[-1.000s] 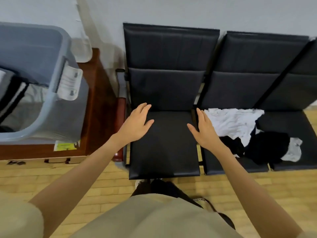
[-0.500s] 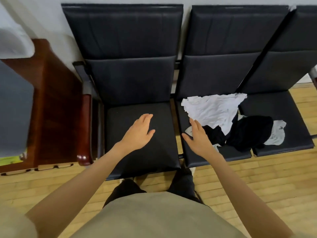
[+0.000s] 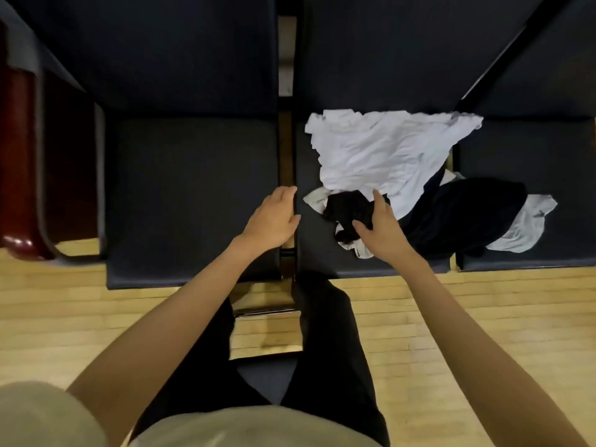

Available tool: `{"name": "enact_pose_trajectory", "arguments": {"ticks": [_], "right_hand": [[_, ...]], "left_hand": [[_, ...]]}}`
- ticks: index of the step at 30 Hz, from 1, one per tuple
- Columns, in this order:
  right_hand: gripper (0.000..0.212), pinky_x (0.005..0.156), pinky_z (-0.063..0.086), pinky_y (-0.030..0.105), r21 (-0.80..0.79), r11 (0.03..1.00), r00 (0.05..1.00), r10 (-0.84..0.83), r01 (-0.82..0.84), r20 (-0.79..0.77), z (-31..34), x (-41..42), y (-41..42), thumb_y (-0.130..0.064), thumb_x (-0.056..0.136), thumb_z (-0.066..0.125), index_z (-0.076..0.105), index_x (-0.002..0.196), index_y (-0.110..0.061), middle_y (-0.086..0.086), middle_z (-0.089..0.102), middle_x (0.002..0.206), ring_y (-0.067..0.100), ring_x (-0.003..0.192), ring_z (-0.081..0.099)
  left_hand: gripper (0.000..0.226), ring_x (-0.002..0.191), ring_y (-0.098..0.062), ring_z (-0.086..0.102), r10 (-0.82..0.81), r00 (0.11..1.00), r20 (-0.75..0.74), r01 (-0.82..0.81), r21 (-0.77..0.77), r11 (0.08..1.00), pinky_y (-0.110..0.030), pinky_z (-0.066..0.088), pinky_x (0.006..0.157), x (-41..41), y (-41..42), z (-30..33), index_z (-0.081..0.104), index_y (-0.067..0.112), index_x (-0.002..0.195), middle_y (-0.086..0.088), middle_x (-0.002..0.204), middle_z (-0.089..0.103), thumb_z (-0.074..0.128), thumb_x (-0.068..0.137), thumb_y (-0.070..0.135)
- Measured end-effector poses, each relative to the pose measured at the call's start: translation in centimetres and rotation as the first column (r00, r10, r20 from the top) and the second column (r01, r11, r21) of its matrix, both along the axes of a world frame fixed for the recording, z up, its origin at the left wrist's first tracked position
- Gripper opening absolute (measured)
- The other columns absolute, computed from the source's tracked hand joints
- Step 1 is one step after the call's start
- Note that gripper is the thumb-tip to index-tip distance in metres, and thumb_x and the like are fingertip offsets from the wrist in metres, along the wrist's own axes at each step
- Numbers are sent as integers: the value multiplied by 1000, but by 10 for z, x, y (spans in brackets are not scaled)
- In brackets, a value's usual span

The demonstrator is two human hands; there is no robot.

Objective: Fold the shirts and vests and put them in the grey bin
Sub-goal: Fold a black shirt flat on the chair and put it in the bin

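A heap of crumpled clothes lies on the middle and right black seats. A white shirt (image 3: pixel 383 150) tops the heap. A small black garment (image 3: pixel 346 208) sits at its near left edge and a larger black garment (image 3: pixel 464 211) to the right, over another white piece (image 3: pixel 529 227). My right hand (image 3: pixel 380 227) is open, fingers spread over the small black garment and touching the heap. My left hand (image 3: pixel 274 217) is open above the gap between the left and middle seats, holding nothing. The grey bin is out of view.
Three black padded seats (image 3: pixel 190 195) stand in a row against the wall. A dark red wooden cabinet (image 3: pixel 19 156) stands at the far left. Light wooden floor (image 3: pixel 483 317) lies in front, where my legs in black trousers stand.
The view has swung right, so the grey bin has left the frame. Both hands have moved right; my right hand has reached the clothes heap and my left has come to the seat gap.
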State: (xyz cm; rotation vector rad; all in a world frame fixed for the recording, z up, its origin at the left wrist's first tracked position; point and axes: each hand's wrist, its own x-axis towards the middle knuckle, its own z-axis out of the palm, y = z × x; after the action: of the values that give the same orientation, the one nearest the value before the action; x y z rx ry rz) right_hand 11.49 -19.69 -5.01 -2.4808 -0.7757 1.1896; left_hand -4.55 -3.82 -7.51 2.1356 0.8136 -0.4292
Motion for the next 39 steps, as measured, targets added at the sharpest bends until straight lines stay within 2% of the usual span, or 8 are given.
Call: {"name": "enact_pose_trajectory", "arguments": {"ticks": [4,8,12,17,23,29,32,39], "right_hand": [[73,89,37,22,78,986,989,-148,146,16,-72,7,1,-17,97,56,11,153,-8,18,28,151,29,130,44],[61,102,41,30,275,930,962,-269,245,51,-139,3,2,-9,96,54,26,150,-6,12,40,146,23,131,44],[53,111,33,32,395,904,921,-283,164,266,-191,1,4,-8,91,56,41,142,-5,12,45,143,28,133,40],[64,108,29,48,155,988,866,-98,24,490,-231,6,2,-31,89,65,39,146,-14,12,34,152,34,139,30],[46,98,36,45,-84,993,791,121,-88,599,-237,12,3,-29,87,67,58,130,-15,18,50,128,38,124,41],[16,70,45,35,314,949,873,-178,29,455,-216,-3,-26,-18,93,58,63,92,-2,8,61,83,24,80,56],[17,68,34,22,491,869,870,-290,64,399,-192,-23,-52,-14,94,57,62,95,2,6,58,85,17,80,52],[36,65,41,34,773,576,908,-419,266,-1,-101,-50,-85,-25,85,62,54,89,10,19,55,79,24,72,52]], "left_hand": [[59,132,-32,39,-45,999,-1,45,-5,999,-45,38,106,22,-16,-87,27,7,149,-13,149,34,53,97,21],[46,122,-32,48,-10,998,56,9,9,1000,-45,44,98,38,-20,-159,40,7,141,-15,138,47,51,98,20],[35,111,-31,55,43,976,214,-61,78,995,-43,49,87,50,-26,-212,53,7,131,-13,125,56,53,96,15],[32,109,-22,58,35,918,394,-47,20,999,-27,46,88,62,-40,-238,59,9,125,-6,121,63,56,93,11],[34,110,-26,57,-43,910,413,11,79,997,-37,49,84,50,-49,-252,57,6,126,-10,119,62,53,91,6],[42,116,-23,56,14,869,495,-44,49,998,-30,45,91,24,-64,-242,51,9,135,-10,130,58,53,94,7],[44,114,-22,56,21,859,511,-47,37,998,-34,47,93,5,-75,-228,49,13,137,-6,130,57,56,93,10],[71,113,-9,52,-13,809,588,55,-54,997,-22,44,91,-26,-98,-174,37,22,147,4,132,51,72,86,30]]}}
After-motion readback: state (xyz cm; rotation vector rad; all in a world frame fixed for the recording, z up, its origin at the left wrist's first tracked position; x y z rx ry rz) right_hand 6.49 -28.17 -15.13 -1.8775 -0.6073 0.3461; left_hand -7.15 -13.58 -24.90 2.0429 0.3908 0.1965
